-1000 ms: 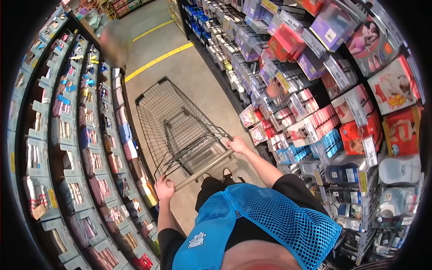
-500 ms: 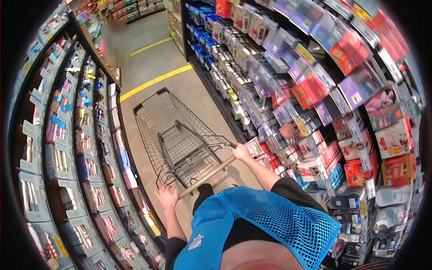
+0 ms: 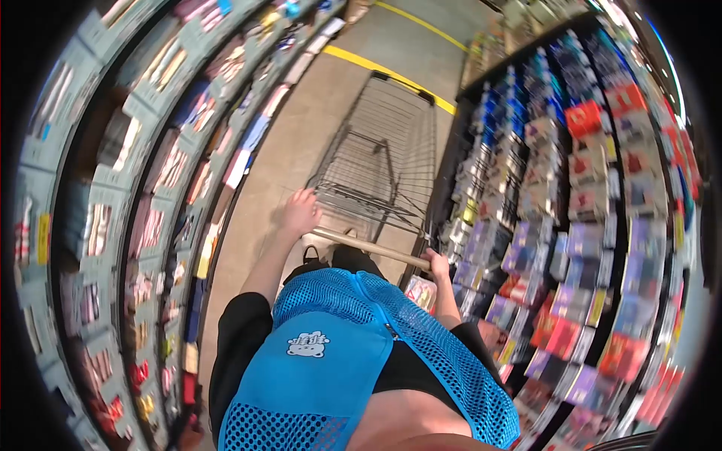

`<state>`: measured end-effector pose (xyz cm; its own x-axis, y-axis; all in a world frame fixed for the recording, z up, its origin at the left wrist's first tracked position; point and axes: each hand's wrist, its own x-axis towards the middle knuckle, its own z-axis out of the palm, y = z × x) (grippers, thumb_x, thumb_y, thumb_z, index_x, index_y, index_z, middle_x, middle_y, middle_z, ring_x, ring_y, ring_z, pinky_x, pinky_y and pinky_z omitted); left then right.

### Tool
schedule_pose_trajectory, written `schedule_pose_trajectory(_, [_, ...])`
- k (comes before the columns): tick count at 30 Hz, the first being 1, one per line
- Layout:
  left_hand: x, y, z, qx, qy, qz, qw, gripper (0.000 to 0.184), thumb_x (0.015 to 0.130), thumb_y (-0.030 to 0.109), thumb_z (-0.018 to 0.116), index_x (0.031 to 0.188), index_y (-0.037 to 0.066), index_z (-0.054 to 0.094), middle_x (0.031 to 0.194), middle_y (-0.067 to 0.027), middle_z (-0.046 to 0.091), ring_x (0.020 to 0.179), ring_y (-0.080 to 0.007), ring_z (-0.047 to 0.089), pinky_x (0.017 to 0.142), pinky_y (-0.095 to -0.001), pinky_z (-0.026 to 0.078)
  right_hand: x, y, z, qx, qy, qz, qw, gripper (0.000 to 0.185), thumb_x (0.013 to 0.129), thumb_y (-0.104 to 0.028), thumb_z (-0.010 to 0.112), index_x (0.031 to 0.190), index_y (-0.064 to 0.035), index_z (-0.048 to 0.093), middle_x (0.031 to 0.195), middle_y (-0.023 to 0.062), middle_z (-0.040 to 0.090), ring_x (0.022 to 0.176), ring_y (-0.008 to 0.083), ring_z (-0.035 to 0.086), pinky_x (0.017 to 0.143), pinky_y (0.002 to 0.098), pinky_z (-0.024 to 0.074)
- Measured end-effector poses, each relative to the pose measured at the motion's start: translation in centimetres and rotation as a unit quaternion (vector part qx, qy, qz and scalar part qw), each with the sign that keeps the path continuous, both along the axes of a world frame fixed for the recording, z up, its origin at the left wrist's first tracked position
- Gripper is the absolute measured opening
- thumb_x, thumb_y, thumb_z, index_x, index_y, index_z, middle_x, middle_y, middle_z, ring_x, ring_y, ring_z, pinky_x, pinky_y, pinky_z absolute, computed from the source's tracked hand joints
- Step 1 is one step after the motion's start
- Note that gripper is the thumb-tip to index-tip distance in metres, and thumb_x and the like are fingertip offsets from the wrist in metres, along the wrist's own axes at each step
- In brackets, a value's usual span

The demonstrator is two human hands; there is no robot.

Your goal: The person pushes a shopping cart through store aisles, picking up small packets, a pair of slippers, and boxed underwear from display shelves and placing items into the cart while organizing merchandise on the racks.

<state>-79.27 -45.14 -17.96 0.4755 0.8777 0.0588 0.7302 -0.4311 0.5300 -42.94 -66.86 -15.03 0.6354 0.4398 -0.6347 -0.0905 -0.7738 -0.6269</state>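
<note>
Beyond the left grip (image 3: pixel 302 213) and right grip (image 3: pixel 437 264) extends a cart (image 3: pixel 387 146).

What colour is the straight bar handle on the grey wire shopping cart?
The straight bar handle is beige, showing best in the head view.

From my remote feed I see a store aisle with a smooth beige floor (image 3: pixel 307 120), crossed at its far end by a yellow stripe (image 3: pixel 353 57); a second yellow line (image 3: pixel 421 25) runs beyond it. Shelving (image 3: pixel 75 150) packed with pale blue-grey cartons (image 3: pixel 37 180) curves along my left. A dark-framed display rack (image 3: pixel 519 55) of blue, red and purple packages fills my right, blurred in places. A bright light streak (image 3: pixel 671 79) edges the upper right.
</note>
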Motion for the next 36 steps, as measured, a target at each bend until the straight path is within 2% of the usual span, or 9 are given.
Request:
schedule_pose_trajectory(5, [2.8, 0.6, 2.1, 0.085, 0.017, 0.044, 0.995, 0.03, 0.081, 0.028, 0.05, 0.094, 0.005, 0.064, 0.125, -0.0089, 0.048, 0.123, -0.0308, 0.035, 0.098, -0.0474, 0.031, 3.8, 2.4, -1.3, 0.075, 0.129, -0.028, 0.988, 0.039, 0.083, -0.032, 0.056, 0.092, 0.0049, 0.06, 0.081, 0.0106, 0.065, 0.068, 0.0182, 0.06, 0.054, 0.0305, 0.0481])
schedule_pose_trajectory(8, [3.9, 0.1, 3.3, 0.089, 0.012, 0.05, 0.995, 0.023, 0.08, 0.026, 0.055, 0.088, 0.007, 0.065, 0.122, -0.0101, 0.05, 0.122, -0.0346, 0.035, 0.099, -0.0486, 0.029, 7.2, 4.4, -3.4, 0.084, 0.031, 0.058, 0.994, 0.04, 0.082, -0.026, 0.059, 0.109, 0.0026, 0.052, 0.082, 0.0069, 0.061, 0.07, 0.0167, 0.058, 0.062, 0.0307, 0.0467])
schedule_pose_trajectory(10, [5.0, 1.2, 3.6, 0.075, 0.017, 0.066, 0.995, 0.027, 0.081, 0.032, 0.054, 0.084, 0.008, 0.066, 0.124, -0.0098, 0.048, 0.125, -0.0342, 0.03, 0.101, -0.0502, 0.026, 7.6, 6.1, -2.6, 0.114, -0.021, 0.034, 0.993, 0.042, 0.08, -0.009, 0.06, 0.119, -0.0012, 0.047, 0.087, 0.0053, 0.059, 0.068, 0.0152, 0.058, 0.063, 0.0283, 0.0471])
schedule_pose_trajectory(12, [6.5, 2.6, 4.9, -0.045, 0.065, 0.037, 0.996, 0.036, 0.084, 0.038, 0.049, 0.09, 0.007, 0.065, 0.126, -0.0109, 0.046, 0.128, -0.0333, 0.025, 0.104, -0.0501, 0.021, 9.2, 7.6, -3.1, 0.134, -0.01, 0.008, 0.991, 0.041, 0.079, -0.005, 0.058, 0.118, 0.0005, 0.047, 0.084, 0.0046, 0.059, 0.067, 0.0144, 0.057, 0.063, 0.0272, 0.0473])
schedule_pose_trajectory(16, [9.3, 5.2, 4.9, -0.071, 0.065, 0.037, 0.995, 0.04, 0.083, 0.043, 0.05, 0.094, 0.008, 0.065, 0.128, -0.011, 0.044, 0.13, -0.0358, 0.021, 0.105, -0.0505, 0.018, 12.2, 11.2, -2.4, 0.146, 0.066, 0.019, 0.987, 0.044, 0.083, -0.006, 0.052, 0.124, 0.0052, 0.04, 0.079, 0.0072, 0.06, 0.064, 0.0138, 0.057, 0.062, 0.0244, 0.0463])
schedule_pose_trajectory(22, [14.7, 10.1, 6.0, -0.144, 0.088, 0.021, 0.985, 0.045, 0.076, 0.047, 0.059, 0.101, 0.01, 0.063, 0.127, -0.0068, 0.044, 0.13, -0.0391, 0.017, 0.107, -0.0485, 0.02, 18.6, 17.0, -2.7, 0.155, 0.081, 0.027, 0.984, 0.044, 0.083, -0.005, 0.054, 0.125, 0.0026, 0.041, 0.084, 0.008, 0.06, 0.061, 0.0136, 0.055, 0.06, 0.0238, 0.0448])
schedule_pose_trajectory(30, [20.7, 15.5, 5.8, -0.13, 0.151, -0.003, 0.98, 0.059, 0.08, 0.055, 0.048, 0.112, 0.005, 0.055, 0.125, -0.0152, 0.043, 0.129, -0.0446, 0.017, 0.105, -0.0502, 0.021, 26.0, 25.5, -3.0, 0.179, 0.089, 0.024, 0.98, 0.038, 0.082, -0.008, 0.059, 0.116, 0.0013, 0.047, 0.086, 0.0094, 0.061, 0.062, 0.0141, 0.055, 0.059, 0.0241, 0.0446])
schedule_pose_trajectory(33, [22.9, 17.6, 5.7, -0.102, 0.2, 0.004, 0.974, 0.06, 0.082, 0.056, 0.046, 0.108, 0.003, 0.057, 0.12, -0.0171, 0.046, 0.124, -0.0467, 0.025, 0.103, -0.0493, 0.025, 28.5, 27.5, -4.5, 0.179, -0.015, 0.018, 0.984, 0.031, 0.08, -0.012, 0.062, 0.105, 0.0029, 0.053, 0.079, 0.008, 0.062, 0.059, 0.0138, 0.057, 0.056, 0.0248, 0.0446])
schedule_pose_trajectory(36, [24.1, 19.7, 5.9, -0.162, 0.191, -0.008, 0.968, 0.067, 0.08, 0.059, 0.045, 0.115, 0.002, 0.053, 0.122, -0.0223, 0.045, 0.126, -0.0482, 0.019, 0.105, -0.05, 0.021, 29.0, 29.4, -3.7, 0.136, -0.148, 0.038, 0.979, 0.027, 0.076, -0.012, 0.065, 0.097, 0.0048, 0.059, 0.074, 0.0059, 0.061, 0.059, 0.0119, 0.056, 0.057, 0.0247, 0.0443])
